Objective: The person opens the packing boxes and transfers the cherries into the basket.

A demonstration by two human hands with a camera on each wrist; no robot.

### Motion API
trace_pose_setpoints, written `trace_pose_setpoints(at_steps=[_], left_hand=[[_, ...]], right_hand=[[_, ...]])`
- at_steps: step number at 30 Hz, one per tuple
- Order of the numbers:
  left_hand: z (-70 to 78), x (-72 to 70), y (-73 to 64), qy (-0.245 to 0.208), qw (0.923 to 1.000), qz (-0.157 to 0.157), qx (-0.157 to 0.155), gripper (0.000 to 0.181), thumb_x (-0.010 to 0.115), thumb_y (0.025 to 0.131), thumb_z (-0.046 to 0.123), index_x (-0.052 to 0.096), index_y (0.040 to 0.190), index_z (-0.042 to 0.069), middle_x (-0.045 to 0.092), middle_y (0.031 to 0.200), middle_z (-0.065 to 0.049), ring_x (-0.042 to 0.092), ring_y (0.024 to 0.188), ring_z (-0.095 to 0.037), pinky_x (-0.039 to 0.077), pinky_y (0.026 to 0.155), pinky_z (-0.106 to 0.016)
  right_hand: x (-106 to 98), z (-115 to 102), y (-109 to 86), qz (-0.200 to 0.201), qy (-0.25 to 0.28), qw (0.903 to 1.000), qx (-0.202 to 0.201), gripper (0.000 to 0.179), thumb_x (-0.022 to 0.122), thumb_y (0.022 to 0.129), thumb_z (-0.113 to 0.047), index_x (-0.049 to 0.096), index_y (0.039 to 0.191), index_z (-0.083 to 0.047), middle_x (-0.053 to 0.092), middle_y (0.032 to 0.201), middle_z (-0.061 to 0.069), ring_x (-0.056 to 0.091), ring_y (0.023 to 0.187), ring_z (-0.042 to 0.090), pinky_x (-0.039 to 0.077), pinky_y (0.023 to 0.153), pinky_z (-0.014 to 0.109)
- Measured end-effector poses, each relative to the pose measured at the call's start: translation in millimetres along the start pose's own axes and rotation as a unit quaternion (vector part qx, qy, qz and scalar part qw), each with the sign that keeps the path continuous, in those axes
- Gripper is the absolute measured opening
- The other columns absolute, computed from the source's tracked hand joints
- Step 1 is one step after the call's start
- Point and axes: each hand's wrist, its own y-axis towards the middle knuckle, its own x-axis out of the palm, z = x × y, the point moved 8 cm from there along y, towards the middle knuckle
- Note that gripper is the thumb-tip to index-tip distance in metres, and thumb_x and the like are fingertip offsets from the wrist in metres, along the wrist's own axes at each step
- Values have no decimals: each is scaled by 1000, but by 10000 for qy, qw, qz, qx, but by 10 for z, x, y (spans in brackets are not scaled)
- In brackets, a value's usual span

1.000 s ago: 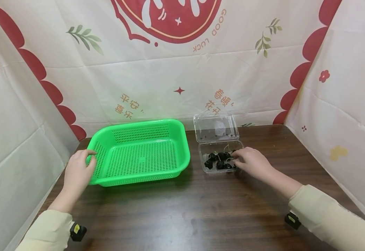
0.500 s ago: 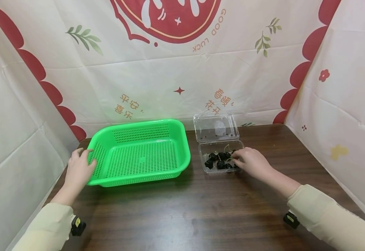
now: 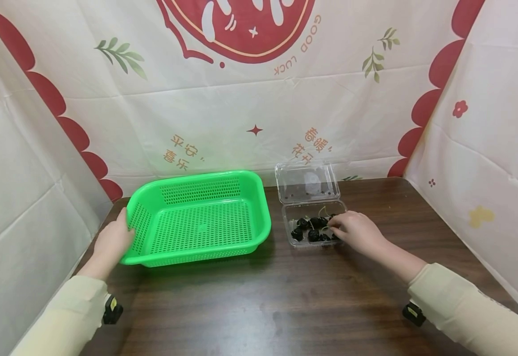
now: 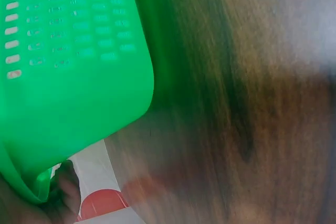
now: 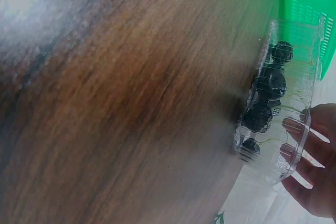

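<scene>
My left hand [image 3: 113, 240] grips the left rim of a green perforated plastic basket [image 3: 262, 222], thumb on the inner side; in the left wrist view the fingers [image 4: 68, 190] curl round the rim from outside. To the right of the basket stands a clear plastic clamshell box [image 3: 291, 210] with its lid raised. Several dark cherries [image 3: 314, 235] with thin green stems lie in it. My right hand [image 3: 358, 232] reaches over the box's right side. Its thumb and forefinger pinch a cherry stem [image 5: 294, 110], while the other fingers show through the clear wall.
The brown wooden table [image 3: 259, 306] carries both containers near its back edge. A white printed cloth [image 3: 223, 109] hangs right behind them, and more cloth encloses the left and right sides.
My left hand, loosely spread at the basket's left rim half a second ago, has now closed round it, and the basket has shifted slightly. The right hand stays almost still at the box.
</scene>
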Motion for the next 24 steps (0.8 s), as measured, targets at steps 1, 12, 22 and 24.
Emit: trace_pose_setpoints(at_steps=[1, 12, 22, 24], left_hand=[[-6, 2, 3, 85, 10000, -28, -4, 71, 50, 95, 11, 10, 149, -12, 52, 112, -39, 57, 88, -44, 45, 72, -56], [35, -24, 3, 601, 9976, -120, -317, 69, 48, 96, 16, 14, 153, -2, 57, 102, -36, 59, 83, -46, 45, 57, -52], [123, 24, 88, 620, 9975, -203, -271, 68, 48, 95, 15, 14, 153, -3, 60, 86, -29, 57, 73, -38, 44, 53, -47], [146, 32, 104, 654, 9974, -208, -242, 69, 48, 95, 14, 14, 152, -4, 60, 87, -28, 57, 72, -37, 44, 53, -47]], right_hand=[[-1, -2, -1, 0, -10, 10000, -3, 10, 72, 86, -6, 75, 95, -8, 71, 90, 2, 64, 87, 26, 49, 78, 48], [-33, -38, 0, 121, -47, 9999, -74, 10, 73, 85, -5, 76, 94, -8, 71, 88, 1, 64, 85, 24, 49, 78, 48], [-71, -59, 17, 125, -2, 9998, -152, 8, 73, 85, -6, 76, 92, -9, 71, 87, 1, 64, 85, 25, 49, 78, 49], [-80, -66, 21, 128, -4, 9998, -159, 8, 73, 85, -6, 76, 91, -9, 71, 87, 1, 64, 84, 25, 49, 78, 49]])
